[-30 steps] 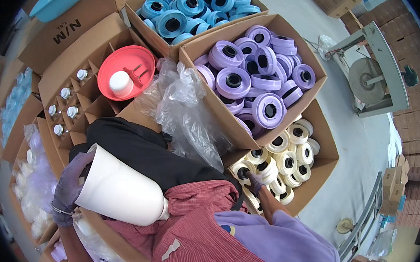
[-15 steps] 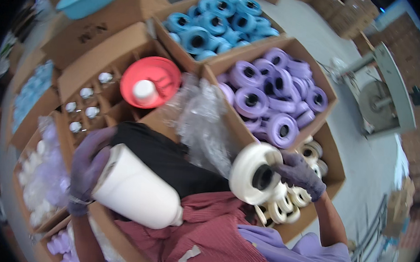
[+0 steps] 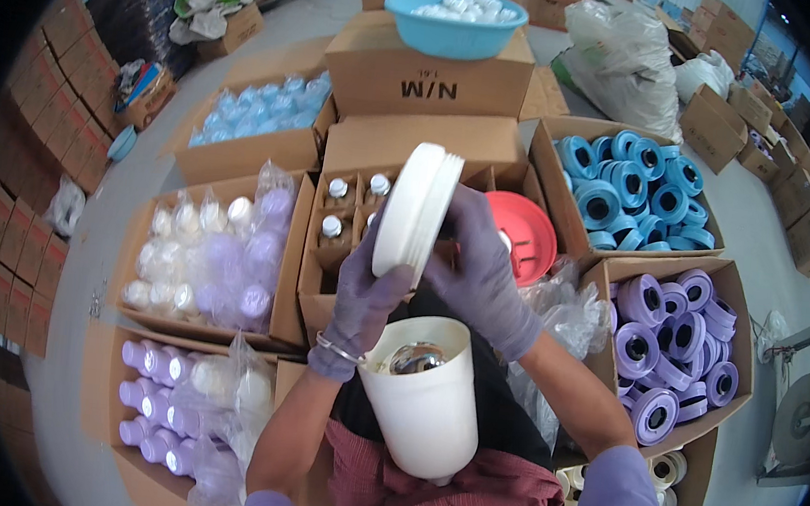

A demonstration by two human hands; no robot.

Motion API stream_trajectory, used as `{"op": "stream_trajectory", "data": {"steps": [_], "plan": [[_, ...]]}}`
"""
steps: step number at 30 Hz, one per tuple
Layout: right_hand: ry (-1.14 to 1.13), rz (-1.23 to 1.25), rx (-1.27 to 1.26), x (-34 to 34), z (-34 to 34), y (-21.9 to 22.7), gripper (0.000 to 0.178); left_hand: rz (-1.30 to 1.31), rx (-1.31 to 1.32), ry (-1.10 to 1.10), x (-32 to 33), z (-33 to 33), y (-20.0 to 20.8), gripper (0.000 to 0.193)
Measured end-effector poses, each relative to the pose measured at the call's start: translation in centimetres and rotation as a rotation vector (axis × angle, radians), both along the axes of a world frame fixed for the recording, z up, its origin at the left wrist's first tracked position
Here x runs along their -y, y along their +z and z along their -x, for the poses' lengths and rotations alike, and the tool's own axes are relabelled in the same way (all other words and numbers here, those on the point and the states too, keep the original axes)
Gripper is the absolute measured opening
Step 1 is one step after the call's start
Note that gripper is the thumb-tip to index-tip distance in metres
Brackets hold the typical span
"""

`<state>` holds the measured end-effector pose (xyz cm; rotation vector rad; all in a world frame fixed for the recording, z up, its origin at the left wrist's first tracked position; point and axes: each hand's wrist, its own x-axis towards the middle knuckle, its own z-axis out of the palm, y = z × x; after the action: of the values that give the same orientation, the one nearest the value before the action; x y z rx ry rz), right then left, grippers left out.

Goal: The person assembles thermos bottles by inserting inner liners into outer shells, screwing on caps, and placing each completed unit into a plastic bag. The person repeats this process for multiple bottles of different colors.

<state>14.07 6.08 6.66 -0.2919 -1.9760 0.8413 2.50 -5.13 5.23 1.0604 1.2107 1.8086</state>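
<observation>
My gloved left hand (image 3: 370,284) grips the lower edge of a white threaded plastic collar (image 3: 411,210), held up on its side. On the collar's right side, my gloved right hand (image 3: 490,270) has its fingers bent around it, partly hidden behind. Just below, a white bottle-shaped plastic shell (image 3: 425,409) rests in my lap, its wide mouth upward and its narrow end down. A shiny silver rounded piece (image 3: 417,358) shows inside that mouth. Neither hand holds the shell, though the left wrist is close to its rim.
Ahead, a divided carton (image 3: 312,264) holds silver-capped items beside a red basin (image 3: 527,235). Boxes of blue collars (image 3: 628,181) and purple collars (image 3: 677,335) stand at right. Bagged white and purple parts (image 3: 221,261) lie at left. A blue basin (image 3: 454,26) sits on a carton.
My right hand has brought the collar from the right-hand box to above my lap. My left hand has left the shell, now more upright, and taken hold of the collar. The view has swung left.
</observation>
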Motion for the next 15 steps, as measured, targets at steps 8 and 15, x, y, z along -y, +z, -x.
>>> {"op": "stream_trajectory", "data": {"steps": [8,15], "plan": [[0.27,0.381,0.218,-1.3,-1.1,-1.0,0.058,-0.033,-0.081,0.073,1.4,1.4,-0.9,0.064],[0.118,-0.38,0.227,-1.8,1.3,-0.3,0.053,0.02,0.309,0.041,1.3,0.7,1.6,0.057]]}}
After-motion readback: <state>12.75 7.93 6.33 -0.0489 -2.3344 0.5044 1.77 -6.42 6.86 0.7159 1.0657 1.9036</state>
